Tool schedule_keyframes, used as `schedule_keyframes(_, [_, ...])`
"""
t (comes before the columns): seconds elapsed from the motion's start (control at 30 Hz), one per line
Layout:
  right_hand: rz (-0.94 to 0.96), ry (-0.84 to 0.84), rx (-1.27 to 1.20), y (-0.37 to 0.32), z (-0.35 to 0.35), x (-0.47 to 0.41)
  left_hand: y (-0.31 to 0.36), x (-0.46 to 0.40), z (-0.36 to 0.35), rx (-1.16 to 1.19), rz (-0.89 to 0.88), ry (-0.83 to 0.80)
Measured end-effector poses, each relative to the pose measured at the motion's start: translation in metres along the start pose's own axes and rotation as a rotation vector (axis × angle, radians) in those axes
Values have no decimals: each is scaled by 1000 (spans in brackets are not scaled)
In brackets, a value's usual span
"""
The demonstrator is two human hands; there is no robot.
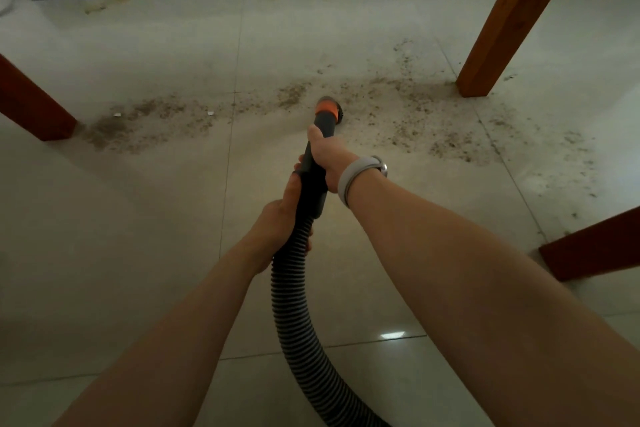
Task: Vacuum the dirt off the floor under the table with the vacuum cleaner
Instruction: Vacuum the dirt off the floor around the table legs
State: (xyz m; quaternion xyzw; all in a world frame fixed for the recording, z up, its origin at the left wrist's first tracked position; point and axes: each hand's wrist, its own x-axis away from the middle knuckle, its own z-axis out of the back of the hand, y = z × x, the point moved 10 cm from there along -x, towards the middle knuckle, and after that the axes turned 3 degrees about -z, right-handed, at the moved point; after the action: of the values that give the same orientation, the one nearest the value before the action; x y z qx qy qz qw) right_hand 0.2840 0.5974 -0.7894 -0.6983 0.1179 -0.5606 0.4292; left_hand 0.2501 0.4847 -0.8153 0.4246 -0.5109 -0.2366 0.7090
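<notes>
Both hands grip vacuum wand [313,166] — nozzle [327,110] beyond fingers [300,163], in dirt [294,97].

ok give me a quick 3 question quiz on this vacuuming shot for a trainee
1. True or false: both hands grip the vacuum.
2. Which hand is nearer the orange nozzle? A) left hand B) right hand
3. Fill in: the band of dirt runs across the floor between two wooden table ____.

Key:
1. True: the left hand holds where the ribbed hose meets the dark wand, and the right hand holds the wand.
2. B
3. legs: one on the left, one on the right.
</notes>
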Motion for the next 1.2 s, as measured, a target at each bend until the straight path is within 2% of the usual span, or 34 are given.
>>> schedule_keyframes(0.13, [-8, 41, 45, -6, 11, -16, 14, -8, -10, -31, -8, -41])
schedule_keyframes(0.27, [-41, 47, 3, -2, 15, -12, 7, -5, -10, -12, -3, -16])
schedule_keyframes(0.6, [-15, -6, 113, 20, -35, 4, -19, 38, 13, 131, 15, -3])
schedule_keyframes(0.9, [-59, -20, -18, 45, -32, 14, -23, 61, 18, 64, 27, -33])
schedule_keyframes(1.2, [-88, 38, -105, 67, -25, 17, -34, 68, 17, 36, 16, -12])
